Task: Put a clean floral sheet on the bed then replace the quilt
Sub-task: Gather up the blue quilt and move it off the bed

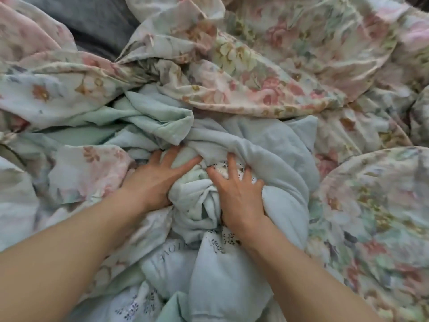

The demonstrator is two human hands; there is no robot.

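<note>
A rumpled floral sheet (278, 66) with pink and cream flowers fills the top and right of the head view. In the middle lies a bunched pale blue-green quilt (267, 145), its small dark leaf print showing near my hands. My left hand (155, 180) lies spread on the bunch with straight fingers pushing into a fold. My right hand (239, 196) grips a knot of the quilt fabric, fingers curled into it. Both bare forearms reach in from the bottom edge.
A grey pillow or cover (92, 22) shows at the top left behind the sheet. More floral fabric (376, 217) is heaped at the right and at the left (76, 173). The mattress itself is hidden under the bedding.
</note>
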